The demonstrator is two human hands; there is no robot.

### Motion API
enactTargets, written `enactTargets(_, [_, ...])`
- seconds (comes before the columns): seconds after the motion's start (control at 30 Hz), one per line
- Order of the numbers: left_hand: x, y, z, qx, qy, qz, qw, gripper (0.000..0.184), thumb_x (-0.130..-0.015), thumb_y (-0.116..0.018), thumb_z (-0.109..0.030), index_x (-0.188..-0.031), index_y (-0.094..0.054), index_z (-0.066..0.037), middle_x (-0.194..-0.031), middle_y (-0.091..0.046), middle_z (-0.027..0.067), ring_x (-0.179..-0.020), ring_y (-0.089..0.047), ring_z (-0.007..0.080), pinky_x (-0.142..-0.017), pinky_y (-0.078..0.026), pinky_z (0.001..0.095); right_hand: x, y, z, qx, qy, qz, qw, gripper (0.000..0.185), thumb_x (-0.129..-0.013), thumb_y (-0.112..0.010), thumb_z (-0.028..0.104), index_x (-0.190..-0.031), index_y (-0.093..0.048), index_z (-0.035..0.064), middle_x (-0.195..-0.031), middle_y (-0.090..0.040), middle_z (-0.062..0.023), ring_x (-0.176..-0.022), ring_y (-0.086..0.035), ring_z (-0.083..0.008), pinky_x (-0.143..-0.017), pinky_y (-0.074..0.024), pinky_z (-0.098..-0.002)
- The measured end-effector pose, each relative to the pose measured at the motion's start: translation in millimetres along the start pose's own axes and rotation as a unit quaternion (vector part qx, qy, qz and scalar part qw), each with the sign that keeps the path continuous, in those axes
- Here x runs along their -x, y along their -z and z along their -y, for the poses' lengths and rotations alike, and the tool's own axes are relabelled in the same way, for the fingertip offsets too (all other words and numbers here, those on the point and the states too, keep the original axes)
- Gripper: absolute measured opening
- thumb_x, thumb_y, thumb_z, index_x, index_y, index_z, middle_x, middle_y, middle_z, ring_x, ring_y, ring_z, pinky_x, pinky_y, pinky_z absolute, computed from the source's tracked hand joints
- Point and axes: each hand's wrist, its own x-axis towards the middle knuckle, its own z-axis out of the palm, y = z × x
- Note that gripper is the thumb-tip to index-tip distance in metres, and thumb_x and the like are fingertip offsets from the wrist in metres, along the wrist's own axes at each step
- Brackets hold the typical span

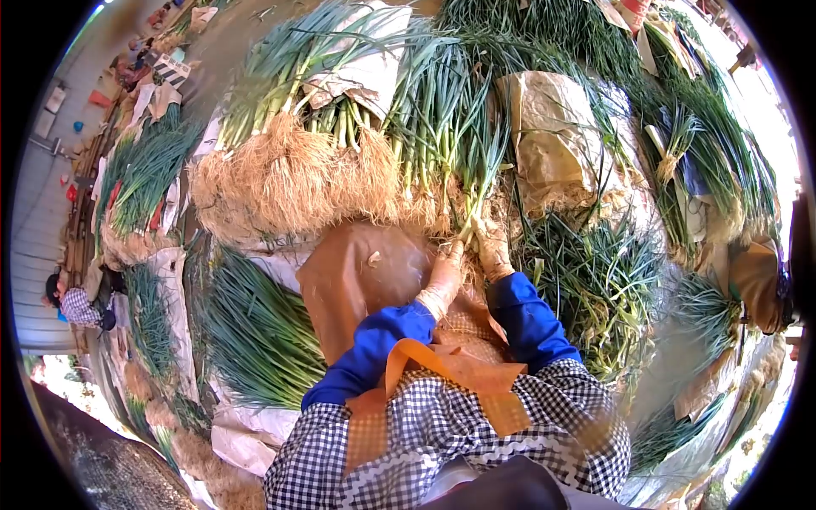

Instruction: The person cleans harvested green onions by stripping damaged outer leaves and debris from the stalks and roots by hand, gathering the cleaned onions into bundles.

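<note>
My left hand [444,279] and my right hand [492,248] meet in front of my brown apron [357,263]. Both have closed fingers at the pale lower ends of a few green onions [478,191], whose leaves point away from me. The root tips there are partly hidden by my fingers. Just beyond and to the left lie bundled green onions [429,140] with bushy tan roots [293,174] facing me.
Loose leaves and trimmings [586,297] are heaped on the right. More green onions [259,327] lie at left. A tan sack [548,127] rests beyond my right hand. Another person [81,304] is at far left, and more bundles [680,144] lie at right.
</note>
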Motion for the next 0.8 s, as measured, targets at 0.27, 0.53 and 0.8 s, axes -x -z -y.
enactTargets(0.27, [-13, 18, 5, 0.467, 0.122, 0.14, 0.865, 0.026, -0.092, -0.046, -0.028, -0.095, -0.059, -0.006, -0.085, -0.061, 0.0076, -0.074, -0.057, 0.0208, -0.068, -0.049, 0.0356, 88, 59, 75, 0.05, -0.262, 0.561, 0.784, 0.025, -0.088, -0.054, 0.026, -0.088, -0.062, 0.0023, -0.077, -0.06, -0.0049, -0.061, -0.053, -0.013, -0.052, -0.0436, -0.0256])
enactTargets(0.53, [42, -1, -34, 0.176, 0.115, 0.087, 0.974, 0.035, -0.09, -0.051, -0.029, -0.116, -0.053, -0.006, -0.108, -0.059, 0.0039, -0.104, -0.052, 0.0127, -0.077, -0.048, 0.0288, 19, 15, 14, -0.041, -0.112, 0.071, 0.99, 0.038, -0.089, -0.049, 0.038, -0.106, -0.056, 0.005, -0.082, -0.06, 0.0004, -0.059, -0.047, -0.01, -0.057, -0.0421, -0.0238])
enactTargets(0.8, [45, 17, -77, 0.131, 0.035, 0.258, 0.956, 0.064, -0.079, -0.063, -0.015, -0.134, -0.032, -0.01, -0.124, -0.045, 0.0056, -0.116, -0.039, 0.0187, -0.098, -0.032, 0.0355, 37, -11, 8, -0.199, -0.021, 0.08, 0.977, 0.017, -0.09, -0.048, 0.011, -0.105, -0.053, 0.0051, -0.085, -0.059, -0.0014, -0.077, -0.055, -0.0109, -0.065, -0.0462, -0.0214])
